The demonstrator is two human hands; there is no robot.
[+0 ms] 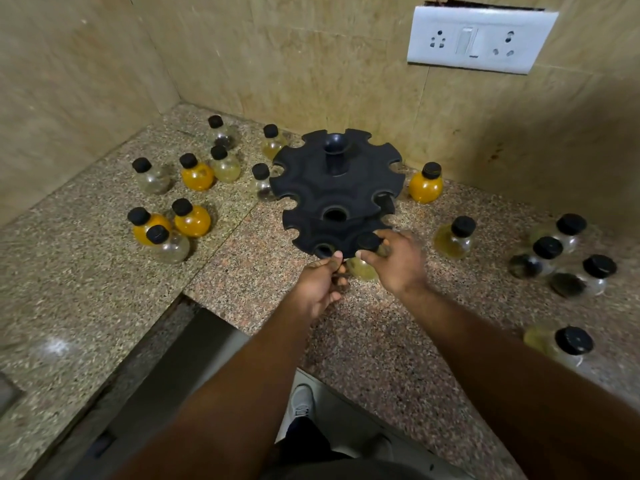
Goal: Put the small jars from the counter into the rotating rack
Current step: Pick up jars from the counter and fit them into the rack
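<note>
A black two-tier rotating rack (334,192) stands on the speckled stone counter (242,271) near the corner. My right hand (398,261) grips the black cap of a small pale-yellow jar (362,270) at a slot on the front edge of the lower tier. My left hand (320,285) holds the rim of the lower tier just left of that jar, thumb on top. Several small round jars with black caps stand loose on the counter: an orange one (425,183) right of the rack, a yellowish one (453,237), orange ones (191,216) on the left.
Tiled walls (104,64) close the corner behind and left of the rack. A white socket plate (479,38) is on the back wall. More jars (554,258) cluster at the right, one (568,344) near the counter's front edge. The counter edge drops to the floor below my arms.
</note>
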